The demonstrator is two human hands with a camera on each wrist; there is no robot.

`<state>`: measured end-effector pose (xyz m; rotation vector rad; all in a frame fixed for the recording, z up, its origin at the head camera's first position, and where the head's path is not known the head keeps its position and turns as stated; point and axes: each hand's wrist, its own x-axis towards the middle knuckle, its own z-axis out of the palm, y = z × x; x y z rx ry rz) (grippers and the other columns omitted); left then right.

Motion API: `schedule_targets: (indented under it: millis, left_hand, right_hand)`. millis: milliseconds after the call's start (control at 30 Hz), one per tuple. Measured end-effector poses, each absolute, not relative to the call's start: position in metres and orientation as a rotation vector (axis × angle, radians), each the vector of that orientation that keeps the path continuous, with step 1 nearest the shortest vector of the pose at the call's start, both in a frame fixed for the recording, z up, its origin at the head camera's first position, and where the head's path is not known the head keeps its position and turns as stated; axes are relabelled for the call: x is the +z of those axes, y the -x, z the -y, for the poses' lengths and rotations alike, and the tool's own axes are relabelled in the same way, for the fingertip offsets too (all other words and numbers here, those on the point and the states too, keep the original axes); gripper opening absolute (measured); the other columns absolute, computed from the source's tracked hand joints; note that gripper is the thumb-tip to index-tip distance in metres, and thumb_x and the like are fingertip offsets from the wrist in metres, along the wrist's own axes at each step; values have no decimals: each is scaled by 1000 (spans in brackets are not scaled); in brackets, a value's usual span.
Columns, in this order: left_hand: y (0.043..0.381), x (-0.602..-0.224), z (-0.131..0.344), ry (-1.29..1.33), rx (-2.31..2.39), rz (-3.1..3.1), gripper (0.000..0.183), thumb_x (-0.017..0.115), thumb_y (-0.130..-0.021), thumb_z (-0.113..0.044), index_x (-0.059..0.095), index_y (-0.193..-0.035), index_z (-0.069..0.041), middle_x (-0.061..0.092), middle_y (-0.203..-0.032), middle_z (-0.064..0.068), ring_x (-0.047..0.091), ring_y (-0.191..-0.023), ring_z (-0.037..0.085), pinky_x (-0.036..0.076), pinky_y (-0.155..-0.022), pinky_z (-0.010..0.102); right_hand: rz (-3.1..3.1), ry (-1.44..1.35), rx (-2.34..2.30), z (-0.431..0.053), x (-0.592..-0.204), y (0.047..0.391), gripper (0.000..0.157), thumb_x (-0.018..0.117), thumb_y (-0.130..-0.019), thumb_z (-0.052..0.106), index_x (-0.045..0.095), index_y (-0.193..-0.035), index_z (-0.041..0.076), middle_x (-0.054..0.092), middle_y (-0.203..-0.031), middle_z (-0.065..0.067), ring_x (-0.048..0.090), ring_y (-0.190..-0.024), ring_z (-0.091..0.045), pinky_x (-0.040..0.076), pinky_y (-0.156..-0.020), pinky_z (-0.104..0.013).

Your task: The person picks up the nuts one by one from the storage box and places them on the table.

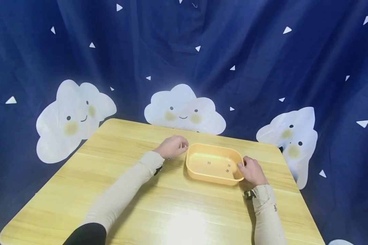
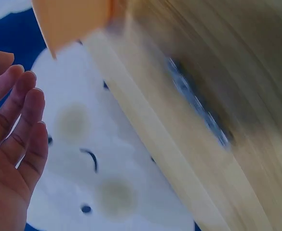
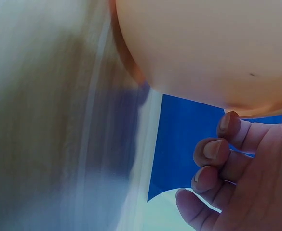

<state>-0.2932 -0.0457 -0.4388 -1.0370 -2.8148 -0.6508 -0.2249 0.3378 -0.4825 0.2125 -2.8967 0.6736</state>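
A yellow plastic basin (image 1: 214,177) stands on the table, with 3 small shiny metal pieces (image 1: 209,163) on its floor; their kind is too small to tell. My right hand (image 1: 253,171) grips its right rim, thumb over the edge and fingers outside. In the right wrist view, those fingers (image 3: 213,149) curl below the basin's rim (image 3: 266,114). My left hand (image 1: 172,146) is by the left rim, fingers loosely bent, holding nothing. The left wrist view shows it apart from the basin (image 2: 73,24). Beside that wrist, a blurred row of metal pieces (image 2: 198,103) lies on the wood.
The wooden table (image 1: 135,200) has rounded corners and extends in front of and left of the basin. Behind it hangs a dark blue curtain (image 1: 171,44) printed with clouds and white triangles. Both wrists wear dark straps over pale sleeves.
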Motion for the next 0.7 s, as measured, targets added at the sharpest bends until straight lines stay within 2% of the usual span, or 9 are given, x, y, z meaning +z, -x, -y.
schedule_targets:
  millis: [267, 533, 700]
  left_hand:
    - [280, -443, -11, 1168, -597, 2797, 17, 63, -100, -18, 75, -109, -10, 77, -107, 3, 72, -100, 16, 59, -91, 31]
    - [275, -472, -47, 1216, -537, 2676, 13, 66, -94, -16, 77, -98, -11, 75, -101, 2, 69, -95, 16, 56, -87, 27]
    - [274, -484, -53, 1155, -503, 2720, 16, 68, -95, -19, 77, -104, -10, 72, -105, 3, 67, -95, 16, 56, -86, 27]
  right_hand:
    - [2910, -196, 668, -337, -482, 224, 19, 58, -95, 20, 57, -81, 6, 59, -73, -11, 51, -65, -23, 42, -61, -35]
    - [2911, -197, 669, -339, -485, 224, 20, 59, -95, 20, 56, -81, 6, 58, -72, -10, 50, -64, -23, 42, -60, -34]
    - [2910, -189, 676, -339, -487, 225, 21, 58, -95, 22, 56, -81, 6, 58, -73, -10, 50, -65, -23, 42, -61, -35]
